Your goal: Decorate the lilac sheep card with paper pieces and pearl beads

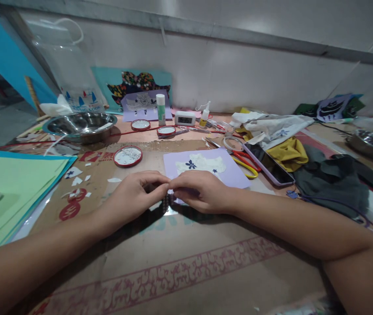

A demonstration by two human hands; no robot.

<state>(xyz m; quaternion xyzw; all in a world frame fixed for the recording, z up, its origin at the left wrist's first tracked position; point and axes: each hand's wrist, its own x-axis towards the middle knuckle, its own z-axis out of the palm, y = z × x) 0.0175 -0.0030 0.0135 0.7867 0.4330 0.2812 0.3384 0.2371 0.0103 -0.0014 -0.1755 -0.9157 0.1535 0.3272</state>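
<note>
My left hand (pixel 134 197) and my right hand (pixel 201 192) meet fingertip to fingertip over the near edge of a lilac card (pixel 232 173). Both pinch something small and dark between them; what it is cannot be made out. A dark patterned strip (pixel 166 204) hangs just below the fingertips. On the card lies a white cut-out shape (pixel 206 162) with a small blue flower (pixel 191 164) stuck on it. The card rests on brown cardboard (pixel 173 262) covering the table.
A red-rimmed lid of white bits (pixel 128 156), two more lids, a glue stick (pixel 160 109), glue bottle (pixel 205 114), small clock (pixel 185 118). Steel bowl (pixel 81 124) back left. Scissors (pixel 243 158), phone (pixel 268 164), cloths right. Green paper sheets (pixel 12 188) left.
</note>
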